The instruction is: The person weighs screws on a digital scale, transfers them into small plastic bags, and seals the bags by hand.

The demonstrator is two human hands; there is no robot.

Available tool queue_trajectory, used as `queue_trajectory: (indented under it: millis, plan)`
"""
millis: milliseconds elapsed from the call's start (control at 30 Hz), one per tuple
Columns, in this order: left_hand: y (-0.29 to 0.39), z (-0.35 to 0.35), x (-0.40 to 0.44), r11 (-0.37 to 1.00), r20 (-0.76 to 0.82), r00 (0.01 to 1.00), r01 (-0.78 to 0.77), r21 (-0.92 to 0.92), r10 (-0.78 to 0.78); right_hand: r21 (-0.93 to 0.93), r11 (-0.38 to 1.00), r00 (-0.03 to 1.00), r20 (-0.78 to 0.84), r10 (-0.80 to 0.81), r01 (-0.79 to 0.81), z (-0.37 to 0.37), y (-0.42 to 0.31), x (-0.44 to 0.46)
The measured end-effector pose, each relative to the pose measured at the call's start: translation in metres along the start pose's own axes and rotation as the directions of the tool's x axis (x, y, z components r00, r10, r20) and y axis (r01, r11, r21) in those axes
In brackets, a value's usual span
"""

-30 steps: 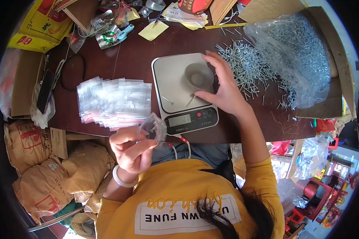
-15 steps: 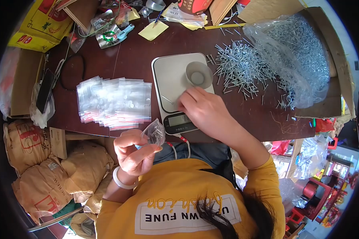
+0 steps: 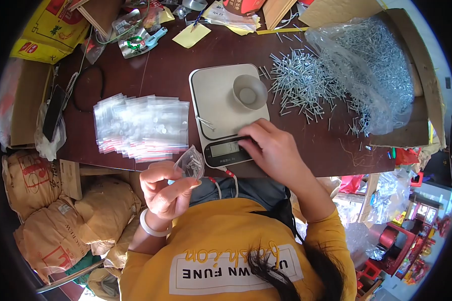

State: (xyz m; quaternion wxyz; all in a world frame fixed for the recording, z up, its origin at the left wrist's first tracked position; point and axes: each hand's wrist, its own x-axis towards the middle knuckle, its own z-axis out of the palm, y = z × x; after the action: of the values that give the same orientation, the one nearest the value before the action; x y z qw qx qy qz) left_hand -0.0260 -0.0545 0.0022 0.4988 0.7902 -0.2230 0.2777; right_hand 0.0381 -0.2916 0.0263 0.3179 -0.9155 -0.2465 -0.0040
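"Lots going on, what's where?"
"Flat baggies (image 3: 140, 125) centre-left, left hand (image 3: 164, 189) next, fingers pinched on a bag of screws (image 3: 191, 163) just below mid-frame. Scale (image 3: 216, 93) in the middle, right hand (image 3: 276, 153) at its panel (image 3: 224, 149), can't tell if those fingers meet. Screw heap (image 3: 306, 83) upper right."

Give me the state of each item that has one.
Small bag: seemingly open, screws inside
Scale: on, digits showing
Cup: upright, apparently empty
Loose screws: lying on the scale
Clear bags: flat, overlapping
Screw pile: loose, heaped
Cardboard box: open
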Motion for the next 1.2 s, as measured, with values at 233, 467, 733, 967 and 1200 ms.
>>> queue_trajectory:
  millis: [233, 467, 733, 967, 1200]
  plan:
    - [0.003, -0.002, -0.004, 1.000, 0.002, 1.000, 0.013, 0.012, -0.013, -0.062, 0.997, 0.996, -0.082, 0.033, -0.038, 0.050, -0.025, 0.044]
    - [0.001, -0.004, -0.003, 1.000, -0.016, 1.000, 0.015, 0.009, -0.014, -0.198, 0.979, 0.998, 0.028, 0.055, -0.048, 0.062, -0.020, 0.050]
    - [0.001, 0.003, 0.013, 0.999, 0.057, 0.998, -0.037, -0.001, 0.037, 0.586, 0.810, 0.999, -0.007, -0.041, 0.037, -0.006, -0.038, 0.043]
    - [0.005, 0.011, 0.024, 0.997, 0.017, 0.998, -0.052, -0.055, 0.053, 0.646, 0.755, 0.989, -0.002, -0.148, 0.114, -0.015, -0.027, 0.033]
    - [0.007, 0.012, 0.028, 0.957, -0.005, 0.998, 0.053, -0.284, -0.057, 0.592, 0.769, 0.966, -0.068, -0.249, 0.240, -0.007, -0.015, 0.022]
